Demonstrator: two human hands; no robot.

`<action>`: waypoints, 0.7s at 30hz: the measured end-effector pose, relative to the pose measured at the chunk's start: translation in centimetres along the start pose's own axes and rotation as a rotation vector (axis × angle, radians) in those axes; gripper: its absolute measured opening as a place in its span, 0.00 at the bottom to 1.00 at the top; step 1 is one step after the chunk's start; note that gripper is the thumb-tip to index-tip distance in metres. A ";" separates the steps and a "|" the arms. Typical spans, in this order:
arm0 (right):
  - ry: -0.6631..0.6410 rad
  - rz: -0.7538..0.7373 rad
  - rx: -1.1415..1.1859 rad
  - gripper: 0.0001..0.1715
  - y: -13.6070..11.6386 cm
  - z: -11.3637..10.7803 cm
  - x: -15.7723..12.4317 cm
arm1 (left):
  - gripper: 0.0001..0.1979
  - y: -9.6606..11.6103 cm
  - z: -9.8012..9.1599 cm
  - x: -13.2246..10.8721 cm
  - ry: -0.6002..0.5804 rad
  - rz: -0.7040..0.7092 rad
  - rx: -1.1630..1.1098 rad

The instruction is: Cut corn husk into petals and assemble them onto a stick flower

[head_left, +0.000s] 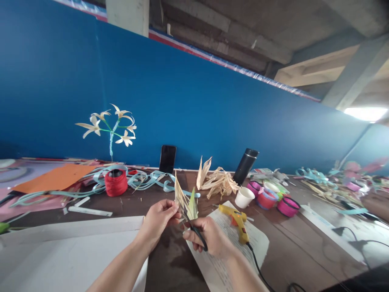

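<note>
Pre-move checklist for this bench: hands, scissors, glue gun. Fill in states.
1. Left grip holding pale husk: ok, pinched at its lower end.
2. Right grip on scissors: ok, fingers around the black handle.
3. Scissor blades away from left fingers: not ok, they sit close by.
4. Glue gun parked: ok, lying on printed paper.
5. Glue gun hot or cold: cannot tell.
6. Cord well away from right forearm: not ok, I'd say; it runs close alongside.

Craft workshop under bare concrete beams (209,13): far blue partition (182,89), brown table (282,243) holding 1 yellow glue gun (240,221), red string (116,186) at left.
</note>
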State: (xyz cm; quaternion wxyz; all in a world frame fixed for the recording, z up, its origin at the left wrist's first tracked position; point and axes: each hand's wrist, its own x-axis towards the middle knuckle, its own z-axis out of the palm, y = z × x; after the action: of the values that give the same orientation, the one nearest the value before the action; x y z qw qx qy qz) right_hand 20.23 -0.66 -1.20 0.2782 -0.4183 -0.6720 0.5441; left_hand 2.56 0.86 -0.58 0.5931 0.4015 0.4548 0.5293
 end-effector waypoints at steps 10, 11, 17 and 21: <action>0.022 -0.009 -0.018 0.19 0.5 0.1 0.2 | 0.13 0.0 0.2 -0.1 0.029 -0.012 -0.047; 0.026 -0.006 -0.023 0.19 0.5 0.1 0.2 | 0.14 -0.1 0.2 0.0 0.027 -0.012 -0.051; 0.026 -0.001 -0.042 0.19 -0.1 0.1 0.1 | 0.14 -0.3 0.1 0.1 0.017 -0.007 -0.075; 0.033 -0.003 -0.027 0.19 0.1 0.2 0.2 | 0.14 -0.5 0.1 0.2 0.011 0.004 -0.070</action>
State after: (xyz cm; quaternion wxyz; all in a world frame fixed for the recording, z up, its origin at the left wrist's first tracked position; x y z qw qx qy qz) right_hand 20.00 -0.57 -1.32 0.2845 -0.4300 -0.6754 0.5273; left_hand 2.75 0.97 -1.03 0.6034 0.3783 0.4384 0.5483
